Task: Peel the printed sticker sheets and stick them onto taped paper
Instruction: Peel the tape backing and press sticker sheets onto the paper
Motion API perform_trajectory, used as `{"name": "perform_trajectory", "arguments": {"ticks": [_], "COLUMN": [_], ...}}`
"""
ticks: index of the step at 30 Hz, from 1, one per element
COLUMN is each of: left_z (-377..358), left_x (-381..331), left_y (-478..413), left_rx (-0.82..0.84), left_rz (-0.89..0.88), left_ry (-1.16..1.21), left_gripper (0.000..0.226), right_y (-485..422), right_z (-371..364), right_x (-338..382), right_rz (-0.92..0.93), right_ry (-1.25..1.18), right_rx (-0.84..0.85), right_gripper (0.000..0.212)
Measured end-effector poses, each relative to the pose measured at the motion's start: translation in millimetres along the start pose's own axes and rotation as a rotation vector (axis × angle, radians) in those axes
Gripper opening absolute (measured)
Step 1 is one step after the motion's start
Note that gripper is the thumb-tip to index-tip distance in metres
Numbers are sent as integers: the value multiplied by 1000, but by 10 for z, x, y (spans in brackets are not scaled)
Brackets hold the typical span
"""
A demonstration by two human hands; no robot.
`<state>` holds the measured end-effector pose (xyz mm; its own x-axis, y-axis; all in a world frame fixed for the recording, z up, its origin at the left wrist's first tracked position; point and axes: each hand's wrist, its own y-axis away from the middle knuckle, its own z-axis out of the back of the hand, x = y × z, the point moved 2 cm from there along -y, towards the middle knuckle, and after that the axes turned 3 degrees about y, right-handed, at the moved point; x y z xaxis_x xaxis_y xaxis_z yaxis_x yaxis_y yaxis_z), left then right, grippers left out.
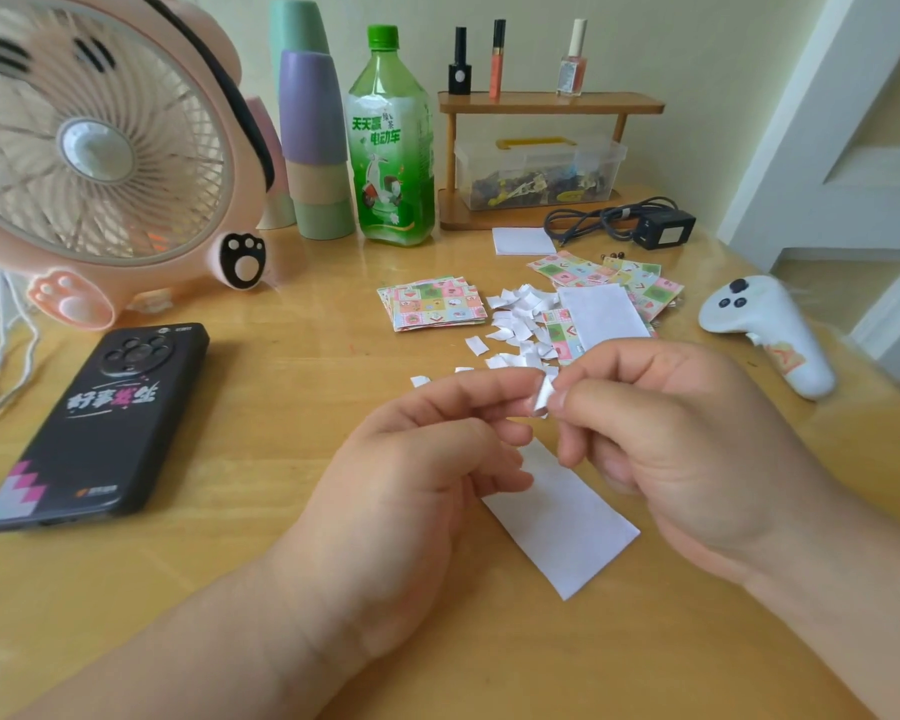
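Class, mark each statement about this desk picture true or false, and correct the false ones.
1. The left hand and the right hand both pinch one small white scrap. True.
2. The phone lies right of the hands. False: it lies to their left, camera side up.
3. A white paper strip lies on the table below the hands. True.
4. The green bottle lies on its side. False: it stands upright, capped.
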<state>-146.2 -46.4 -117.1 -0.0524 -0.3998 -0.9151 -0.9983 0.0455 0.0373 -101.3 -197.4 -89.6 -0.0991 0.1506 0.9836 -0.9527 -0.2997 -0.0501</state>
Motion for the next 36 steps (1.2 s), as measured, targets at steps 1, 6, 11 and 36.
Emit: {"name": "perform_trajectory", "arguments": {"ticks": [1, 6, 11, 36], "left_z": [-2, 9, -3, 195], "left_x": [2, 10, 7, -100], "left_y": [-2, -16, -22, -87], "left_rx": [3, 25, 19, -296], "left_rz": [15, 80, 99, -152], "left_ry": [28, 123, 168, -444], "left_gripper": [46, 41, 36, 43], "right_y": [0, 12, 1, -263], "right_z": [3, -4, 1, 148], "right_x": [5, 24, 5, -132], "right_rz": [-5, -5, -19, 230], "right_ry": [-23, -53, -93, 918], "right_rx": [2, 30, 40, -84], "right_gripper": [7, 12, 20, 22]}}
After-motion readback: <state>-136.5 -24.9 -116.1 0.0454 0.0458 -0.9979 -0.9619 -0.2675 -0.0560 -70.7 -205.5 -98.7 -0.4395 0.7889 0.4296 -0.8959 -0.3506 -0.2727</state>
